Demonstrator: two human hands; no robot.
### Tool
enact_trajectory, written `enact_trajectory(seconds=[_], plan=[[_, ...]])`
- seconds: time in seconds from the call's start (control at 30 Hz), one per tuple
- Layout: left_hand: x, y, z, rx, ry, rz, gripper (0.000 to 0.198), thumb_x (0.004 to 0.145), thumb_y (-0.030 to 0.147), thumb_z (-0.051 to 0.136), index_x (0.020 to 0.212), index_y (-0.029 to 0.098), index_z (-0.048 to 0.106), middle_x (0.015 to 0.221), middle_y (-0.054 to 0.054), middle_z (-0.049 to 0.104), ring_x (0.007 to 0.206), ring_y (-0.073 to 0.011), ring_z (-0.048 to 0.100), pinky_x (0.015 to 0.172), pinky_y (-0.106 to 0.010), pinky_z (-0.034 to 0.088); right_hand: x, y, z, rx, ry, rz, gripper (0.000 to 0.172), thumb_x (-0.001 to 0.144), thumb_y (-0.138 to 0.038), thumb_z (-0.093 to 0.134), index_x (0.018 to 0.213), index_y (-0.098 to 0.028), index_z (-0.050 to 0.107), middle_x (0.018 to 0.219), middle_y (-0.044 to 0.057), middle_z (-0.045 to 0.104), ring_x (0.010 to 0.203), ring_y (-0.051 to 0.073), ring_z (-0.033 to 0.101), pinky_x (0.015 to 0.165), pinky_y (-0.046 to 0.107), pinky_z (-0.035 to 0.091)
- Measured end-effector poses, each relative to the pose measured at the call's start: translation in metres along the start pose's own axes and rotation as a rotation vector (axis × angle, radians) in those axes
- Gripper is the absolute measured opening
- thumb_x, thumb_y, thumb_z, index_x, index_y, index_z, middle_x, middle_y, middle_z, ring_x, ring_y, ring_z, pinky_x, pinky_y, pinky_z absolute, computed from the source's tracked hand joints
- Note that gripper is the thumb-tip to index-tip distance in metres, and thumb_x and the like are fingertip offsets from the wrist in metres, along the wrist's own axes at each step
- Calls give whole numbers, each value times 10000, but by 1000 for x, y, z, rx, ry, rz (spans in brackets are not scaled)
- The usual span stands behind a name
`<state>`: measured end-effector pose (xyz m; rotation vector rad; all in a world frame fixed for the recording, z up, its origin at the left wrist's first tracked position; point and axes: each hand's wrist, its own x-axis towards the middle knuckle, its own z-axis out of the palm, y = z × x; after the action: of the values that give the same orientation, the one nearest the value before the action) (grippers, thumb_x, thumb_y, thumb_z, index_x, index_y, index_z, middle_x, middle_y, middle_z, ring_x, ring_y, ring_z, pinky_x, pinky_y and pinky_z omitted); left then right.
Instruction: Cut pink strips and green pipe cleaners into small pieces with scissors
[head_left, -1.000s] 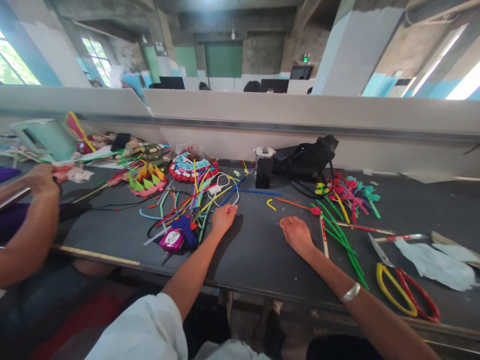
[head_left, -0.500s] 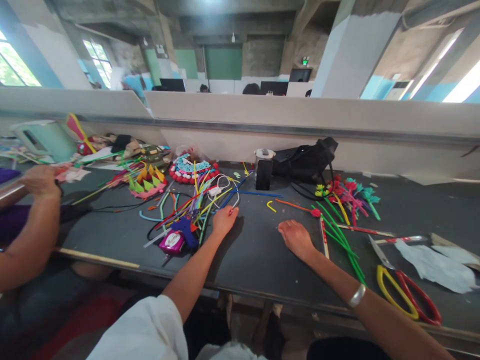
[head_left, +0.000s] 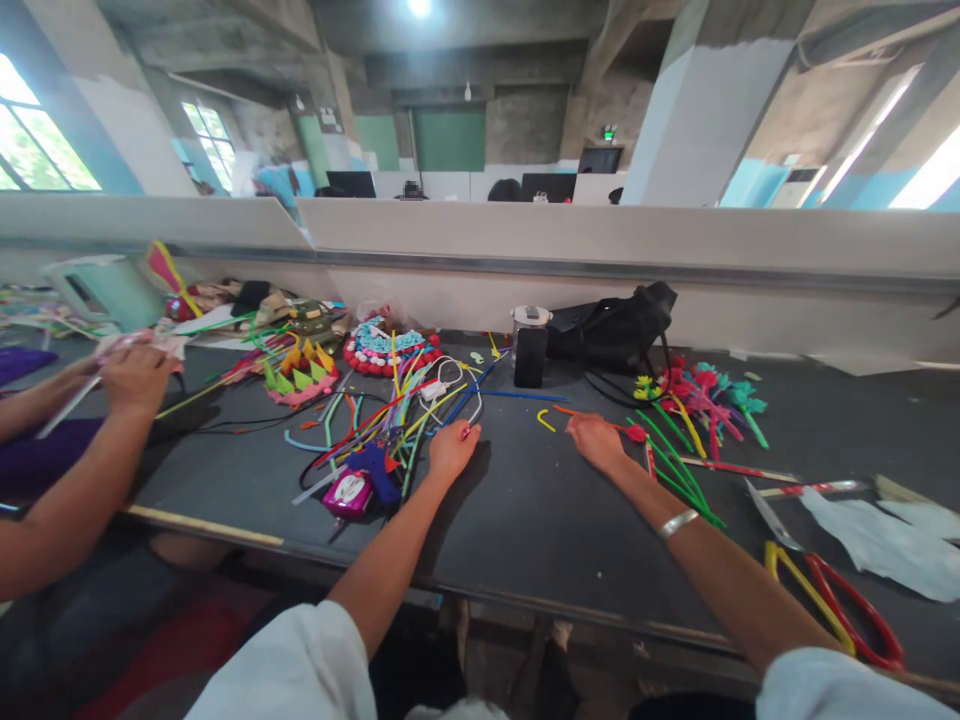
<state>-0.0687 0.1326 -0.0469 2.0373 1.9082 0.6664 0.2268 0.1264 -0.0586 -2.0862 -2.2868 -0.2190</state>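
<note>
My left hand (head_left: pixel 452 450) is closed near the table's middle, with a small pinkish bit showing at its fingertips; what it holds is too small to name. A white cable (head_left: pixel 478 398) curves just above it. My right hand (head_left: pixel 595 442), fingers curled, lies over an orange pipe-cleaner stem (head_left: pixel 564 409) that has a red fuzzy tip (head_left: pixel 636 433). The stem's middle is hidden under the hand, so whether it is gripped does not show. A short bent yellow pipe cleaner (head_left: pixel 546 420) lies between my hands. Green pipe cleaners (head_left: pixel 682 470) spread right of my right hand.
Left of my left hand are loose pipe cleaners, a blue glue gun (head_left: pixel 377 472) and a magenta box (head_left: pixel 349 493). Scissors (head_left: pixel 817 590) lie at the right. A phone (head_left: pixel 530 357) and black bag (head_left: pixel 611 325) stand behind. A co-worker's hand (head_left: pixel 135 375) works at far left.
My right hand has moved up and forward onto the orange stem. My left hand stays nearly in place. The co-worker's hands have shifted right, and the view has tilted slightly.
</note>
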Motion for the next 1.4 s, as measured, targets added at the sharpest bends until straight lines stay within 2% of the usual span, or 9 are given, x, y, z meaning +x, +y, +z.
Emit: enact_trajectory(seconds=[0.13,0.43,0.77,1.13,1.4], plan=[[0,1,0,-2,-1,-3,381,888,474,430,644,207,549,606,-12,597,617,-154,534,541,-260,215,-4,0,0,27,-16,-61,281,928,-316,570,1156,-152,582,1141,72,613,961,193,624,819,395,532],[-4,1,-3,-15,6,-10,380,894,469,420,660,207,564,613,-12,601,624,-152,545,541,-256,228,-22,-12,-1,-12,8,-21,257,924,-304,576,1124,-145,597,1137,73,617,992,200,616,850,409,518],[-5,1,-3,-17,20,-26,370,886,468,437,670,204,580,638,-17,616,629,-153,537,542,-259,218,-27,-4,-3,-34,-39,37,262,924,-307,578,1123,-138,594,1106,72,624,943,188,629,807,385,534],[-3,-1,1,-21,24,-10,376,887,472,425,661,207,568,623,-15,597,622,-153,534,547,-261,217,-22,11,-6,5,-89,-87,278,926,-312,574,1149,-146,584,1131,71,617,957,192,627,815,393,533],[-5,0,1,-14,35,-5,378,887,472,423,647,207,545,610,-8,580,602,-149,513,537,-270,193,-26,-2,0,-101,-38,12,308,919,-313,583,1176,-142,572,1173,87,598,1000,210,613,843,412,522]])
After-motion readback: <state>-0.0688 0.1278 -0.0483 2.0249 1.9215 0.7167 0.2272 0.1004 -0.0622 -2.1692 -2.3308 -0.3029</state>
